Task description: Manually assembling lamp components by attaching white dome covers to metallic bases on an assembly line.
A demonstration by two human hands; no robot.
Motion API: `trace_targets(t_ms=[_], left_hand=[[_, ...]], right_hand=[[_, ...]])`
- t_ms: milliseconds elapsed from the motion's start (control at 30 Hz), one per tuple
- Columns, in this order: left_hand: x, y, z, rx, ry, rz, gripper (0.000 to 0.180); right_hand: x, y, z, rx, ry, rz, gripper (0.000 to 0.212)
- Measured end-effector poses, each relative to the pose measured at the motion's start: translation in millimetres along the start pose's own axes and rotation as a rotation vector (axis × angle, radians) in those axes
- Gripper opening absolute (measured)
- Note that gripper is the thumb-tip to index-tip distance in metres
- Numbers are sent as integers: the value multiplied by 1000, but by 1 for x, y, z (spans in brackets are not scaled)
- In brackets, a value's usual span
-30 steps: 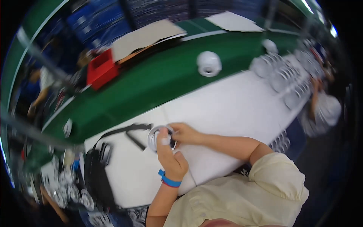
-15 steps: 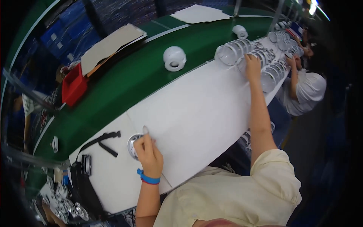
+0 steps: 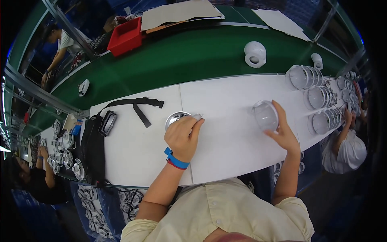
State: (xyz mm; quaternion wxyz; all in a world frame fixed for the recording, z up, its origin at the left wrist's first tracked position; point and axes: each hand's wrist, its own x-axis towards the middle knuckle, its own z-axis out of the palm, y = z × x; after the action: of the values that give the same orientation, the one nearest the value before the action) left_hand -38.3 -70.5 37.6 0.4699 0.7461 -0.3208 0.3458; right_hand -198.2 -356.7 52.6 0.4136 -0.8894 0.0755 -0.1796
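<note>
My left hand [image 3: 181, 137] is closed, thumb against its fingers, over a shiny round chrome part [image 3: 174, 118] on the white tabletop. A small pale rounded piece [image 3: 197, 116] sticks out at its fingertips; its kind is not clear. In my right hand [image 3: 287, 135] is a clear cup-shaped cover [image 3: 266, 115] with a white rim, tilted, held between thumb and fingers over the table. Rows of similar nested clear covers [image 3: 304, 76] lie at the right end.
A black strap with buckle [image 3: 153, 101] and a black bag [image 3: 92, 149] lie at the left. Beyond runs a green belt [image 3: 181, 60] carrying white round housings [image 3: 255, 53]. A red bin [image 3: 127, 36] and cardboard sheets [image 3: 181, 11] stand behind. Co-workers sit at both sides.
My right hand has come back from the stacked covers toward the middle, bringing one clear cover. My left hand stays by the chrome part. The view has turned rightward-down to level.
</note>
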Motion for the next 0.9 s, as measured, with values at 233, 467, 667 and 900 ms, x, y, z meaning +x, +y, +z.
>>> trace_targets(t_ms=[233, 467, 667, 900], left_hand=[[2, -4, -2, -47, -7, -5, 16], [-7, -6, 1, -199, -61, -358, 15], [-2, -9, -6, -64, -187, -212, 15], [-4, -14, -6, 6, -196, -66, 17]], right_hand=[[73, 24, 32, 390, -256, 107, 114], [68, -19, 125, 1241, -336, 413, 108], [39, -53, 140, 1202, -475, 345, 114], [41, -55, 135, 1069, -477, 330, 110]])
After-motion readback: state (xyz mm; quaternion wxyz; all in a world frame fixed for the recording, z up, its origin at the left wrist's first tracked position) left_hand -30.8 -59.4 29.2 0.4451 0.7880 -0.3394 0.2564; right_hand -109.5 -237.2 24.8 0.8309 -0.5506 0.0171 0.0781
